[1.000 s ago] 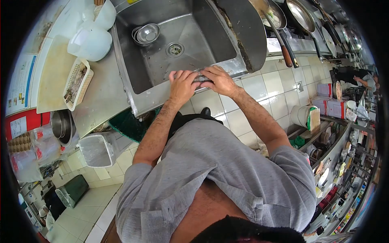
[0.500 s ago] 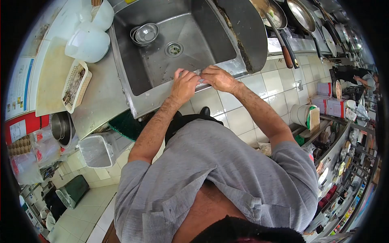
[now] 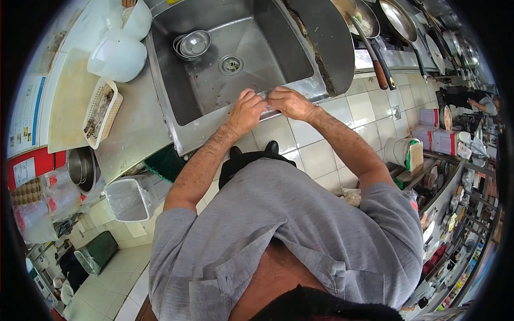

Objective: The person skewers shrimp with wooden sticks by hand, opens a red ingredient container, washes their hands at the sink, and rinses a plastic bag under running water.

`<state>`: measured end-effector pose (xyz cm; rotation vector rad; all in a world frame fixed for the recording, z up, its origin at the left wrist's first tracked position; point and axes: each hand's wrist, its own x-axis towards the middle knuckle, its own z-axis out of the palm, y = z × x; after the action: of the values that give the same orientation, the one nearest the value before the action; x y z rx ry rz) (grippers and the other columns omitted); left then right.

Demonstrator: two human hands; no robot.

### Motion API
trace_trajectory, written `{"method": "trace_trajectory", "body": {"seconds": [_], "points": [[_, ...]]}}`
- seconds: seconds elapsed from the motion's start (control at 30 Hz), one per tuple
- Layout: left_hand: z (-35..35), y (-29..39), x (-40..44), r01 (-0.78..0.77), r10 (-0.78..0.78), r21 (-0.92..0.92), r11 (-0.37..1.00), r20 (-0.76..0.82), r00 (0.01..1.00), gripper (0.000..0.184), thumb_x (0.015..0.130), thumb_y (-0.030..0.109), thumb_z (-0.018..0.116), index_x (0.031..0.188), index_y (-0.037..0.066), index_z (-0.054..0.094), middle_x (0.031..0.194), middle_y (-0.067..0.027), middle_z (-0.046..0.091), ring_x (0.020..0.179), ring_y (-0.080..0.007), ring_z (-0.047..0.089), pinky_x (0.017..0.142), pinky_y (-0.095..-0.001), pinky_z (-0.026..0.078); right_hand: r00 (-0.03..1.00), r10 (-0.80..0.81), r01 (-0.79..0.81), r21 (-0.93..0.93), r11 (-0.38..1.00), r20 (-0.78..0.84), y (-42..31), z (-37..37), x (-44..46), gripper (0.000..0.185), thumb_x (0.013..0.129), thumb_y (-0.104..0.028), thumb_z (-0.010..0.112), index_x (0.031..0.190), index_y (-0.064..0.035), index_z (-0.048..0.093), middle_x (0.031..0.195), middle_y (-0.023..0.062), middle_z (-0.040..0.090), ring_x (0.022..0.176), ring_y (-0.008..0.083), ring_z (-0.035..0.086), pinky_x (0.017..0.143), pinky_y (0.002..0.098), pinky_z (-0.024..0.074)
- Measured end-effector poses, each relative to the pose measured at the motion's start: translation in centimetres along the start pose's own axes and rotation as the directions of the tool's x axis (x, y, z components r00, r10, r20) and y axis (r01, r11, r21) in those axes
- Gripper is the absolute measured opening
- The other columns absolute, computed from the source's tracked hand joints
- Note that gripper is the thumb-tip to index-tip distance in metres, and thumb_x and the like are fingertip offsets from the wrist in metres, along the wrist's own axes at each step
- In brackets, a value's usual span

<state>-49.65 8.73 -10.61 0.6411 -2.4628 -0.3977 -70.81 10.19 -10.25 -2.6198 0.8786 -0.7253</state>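
Observation:
My left hand [image 3: 247,111] and my right hand [image 3: 290,103] meet over the near rim of the steel sink [image 3: 199,128]. The fingers of both are curled and closed, with the fingertips nearly touching. A small pale bit shows between them, too small and too covered for me to name. Beyond the hands, small metal bowls [image 3: 196,43] sit in the far left part of the basin. The drain [image 3: 231,65] has green and white scraps in it.
Left of the sink, a cream plastic basket [image 3: 111,115] and white tubs [image 3: 118,56] stand on the counter. Pans [image 3: 399,20] with long handles stick out at the upper right. A bin [image 3: 128,200] is on the floor at left; a person [image 3: 484,104] is far right.
The left hand's fingers have shifted slightly right and curled closer to the right hand. Both hands stay together at the sink's rim.

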Motion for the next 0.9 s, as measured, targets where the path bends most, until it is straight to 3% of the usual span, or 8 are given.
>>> {"method": "trace_trajectory", "body": {"seconds": [0.07,0.27,0.33,0.43,0.57,0.63,0.73,0.9], "points": [[0.1,0.5,-0.2,0.002,-0.002,0.011,1.0,-0.009,1.0,0.016,0.075,0.011,0.068,0.088,0.003,0.065,0.088,-0.0077,0.06,0.09,-0.0265,0.055,0.094,-0.0417,0.037,1.0,0.029,-0.029,0.006,1.0,-0.003,-0.3,0.0,-0.1,0.013,0.072,-0.004,0.064,0.085,-0.0037,0.064,0.088,0.006,0.059,0.085,0.0256,0.054,0.081,0.0354,0.0465],[-2.0,2.7,-1.3,0.266,-0.264,-0.009,0.964,-0.133,0.955,0.017,0.08,0.015,0.065,0.094,0.005,0.064,0.095,-0.0062,0.061,0.096,-0.0266,0.054,0.095,-0.0424,0.033,0.953,0.302,-0.295,0.137,0.946,-0.034,-2.3,-3.0,-0.3,0.023,0.079,-0.01,0.068,0.1,-0.0007,0.065,0.099,0.0092,0.06,0.098,0.0288,0.055,0.087,0.0372,0.0464],[-2.6,2.2,-2.6,0.303,-0.298,0.025,0.953,-0.11,0.948,0.023,0.081,0.019,0.065,0.101,0.007,0.064,0.101,-0.0068,0.06,0.099,-0.0266,0.053,0.095,-0.0428,0.032,0.941,0.335,-0.338,0.124,0.933,0.048,-1.9,-3.6,-1.0,0.028,0.077,-0.009,0.07,0.103,0.0,0.064,0.101,0.0104,0.059,0.1,0.0292,0.055,0.088,0.0376,0.0462],[-2.1,0.7,-4.0,0.348,-0.35,0.055,0.936,0.046,0.936,0.034,0.08,0.021,0.067,0.111,0.009,0.061,0.107,-0.007,0.058,0.104,-0.0259,0.051,0.095,-0.0425,0.032,0.944,0.328,-0.328,0.127,0.936,0.026,-1.1,-2.1,-2.1,0.027,0.077,-0.011,0.07,0.102,-0.0009,0.064,0.1,0.0103,0.059,0.101,0.0285,0.055,0.088,0.0375,0.046],[-2.0,0.7,-4.6,0.375,-0.38,0.086,0.923,0.053,0.924,0.039,0.079,0.022,0.068,0.115,0.009,0.059,0.11,-0.0052,0.057,0.106,-0.0245,0.05,0.096,-0.0431,0.031,0.95,0.312,-0.31,0.06,0.949,-0.017,-1.1,-1.6,-2.5,0.029,0.077,-0.012,0.07,0.104,-0.0022,0.064,0.101,0.0101,0.059,0.1,0.0291,0.055,0.088,0.0379,0.046],[-2.9,2.5,-3.0,0.363,-0.352,0.111,0.925,-0.104,0.93,0.033,0.079,0.022,0.068,0.109,0.01,0.061,0.11,-0.0027,0.058,0.106,-0.0231,0.051,0.096,-0.0434,0.031,0.933,0.35,-0.343,0.079,0.936,-0.089,-2.0,-2.4,-2.3,0.033,0.077,-0.015,0.071,0.106,-0.0026,0.064,0.102,0.0093,0.06,0.098,0.0286,0.056,0.087,0.038,0.0467],[-2.5,4.0,-0.3,0.274,-0.26,0.114,0.955,-0.123,0.958,0.032,0.079,0.023,0.068,0.108,0.01,0.062,0.11,-0.0018,0.058,0.106,-0.0219,0.051,0.095,-0.0437,0.031,0.936,0.321,-0.314,0.065,0.947,-0.142,-2.0,-2.5,-2.6,0.038,0.076,-0.018,0.073,0.109,-0.0039,0.064,0.103,0.008,0.06,0.097,0.0279,0.056,0.086,0.0387,0.0469],[0.6,3.6,0.8,0.259,-0.261,0.165,0.952,-0.009,0.965,0.031,0.079,0.023,0.068,0.107,0.011,0.064,0.104,-0.0025,0.059,0.104,-0.0212,0.052,0.094,-0.0437,0.03,0.973,0.215,-0.226,-0.146,0.963,-0.09,-2.0,-1.9,-2.5,0.032,0.08,-0.027,0.068,0.107,-0.0108,0.065,0.104,0.0044,0.059,0.102,0.0235,0.055,0.088,0.039,0.0432]]}}
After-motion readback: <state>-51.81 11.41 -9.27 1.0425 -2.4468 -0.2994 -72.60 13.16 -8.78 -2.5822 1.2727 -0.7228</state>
